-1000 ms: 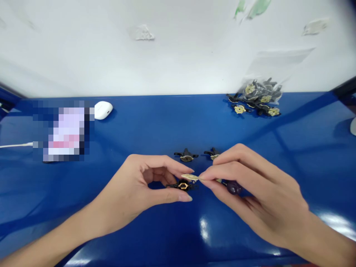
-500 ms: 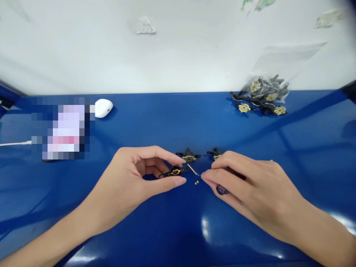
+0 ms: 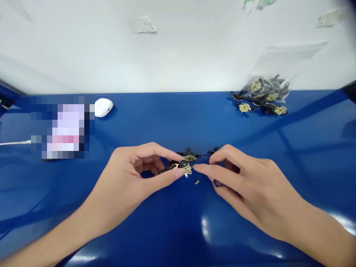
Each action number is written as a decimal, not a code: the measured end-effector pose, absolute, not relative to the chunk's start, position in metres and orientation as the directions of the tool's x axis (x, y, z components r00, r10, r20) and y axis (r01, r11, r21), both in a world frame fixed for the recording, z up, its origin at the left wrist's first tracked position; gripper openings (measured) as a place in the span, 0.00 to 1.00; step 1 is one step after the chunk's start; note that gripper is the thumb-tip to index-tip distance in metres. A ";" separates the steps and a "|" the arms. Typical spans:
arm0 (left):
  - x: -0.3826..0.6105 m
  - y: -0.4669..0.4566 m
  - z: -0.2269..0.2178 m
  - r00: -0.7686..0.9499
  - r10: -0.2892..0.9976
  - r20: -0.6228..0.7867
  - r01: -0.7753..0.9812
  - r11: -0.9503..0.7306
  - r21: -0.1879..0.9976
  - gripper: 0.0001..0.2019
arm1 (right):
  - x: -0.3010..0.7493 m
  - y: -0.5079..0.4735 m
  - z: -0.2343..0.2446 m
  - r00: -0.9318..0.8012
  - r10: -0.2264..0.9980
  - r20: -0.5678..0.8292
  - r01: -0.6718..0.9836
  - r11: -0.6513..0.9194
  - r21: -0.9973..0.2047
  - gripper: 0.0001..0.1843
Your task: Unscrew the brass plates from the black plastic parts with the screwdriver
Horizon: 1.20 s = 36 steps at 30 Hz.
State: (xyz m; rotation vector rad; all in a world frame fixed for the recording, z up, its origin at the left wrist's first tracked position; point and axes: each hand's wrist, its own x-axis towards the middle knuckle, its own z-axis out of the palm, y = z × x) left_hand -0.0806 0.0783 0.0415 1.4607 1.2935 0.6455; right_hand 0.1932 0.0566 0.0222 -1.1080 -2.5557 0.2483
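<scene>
My left hand (image 3: 144, 167) pinches a black plastic part (image 3: 166, 170) with a copper-coloured centre between thumb and fingertips. A small brass plate (image 3: 188, 169) with holes sits at its right end, by the same thumb tip. My right hand (image 3: 239, 178) reaches in from the right with its fingers apart. Its foremost fingertip is at the plate's right edge; I cannot tell whether they touch. A dark purple round thing (image 3: 218, 183) shows among the right fingers, its kind unclear. Two tiny metal pieces (image 3: 197, 182) lie below, on the blue table (image 3: 155, 230).
Behind my hands lie a black part with a brass plate (image 3: 190, 157) and another black part (image 3: 213, 152), partly hidden. More such parts (image 3: 244, 107) and a clear bag (image 3: 274, 89) of them are at back right. A blurred-out phone (image 3: 66, 129) and white earbud case (image 3: 104, 107) lie left.
The brass plate, seen edge-on between my hands before, now faces up against the black part. My right hand has shifted slightly left, its fingers spreading. The left holds its part, tilted a little.
</scene>
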 end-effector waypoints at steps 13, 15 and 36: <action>-0.080 0.077 0.044 0.319 0.931 -0.175 0.342 0.059 0.938 0.04 | 0.190 0.055 0.024 -0.669 0.709 0.222 0.642 0.702 -0.308 0.20; -0.079 0.077 0.044 0.334 0.925 -0.182 0.327 0.067 0.943 0.04 | 0.192 0.054 0.024 -0.636 0.732 0.243 0.652 0.679 -0.337 0.16; -0.076 0.078 0.037 0.358 0.911 -0.205 0.354 0.071 0.933 0.03 | 0.184 0.054 0.017 -0.652 0.721 0.235 0.656 0.691 -0.303 0.19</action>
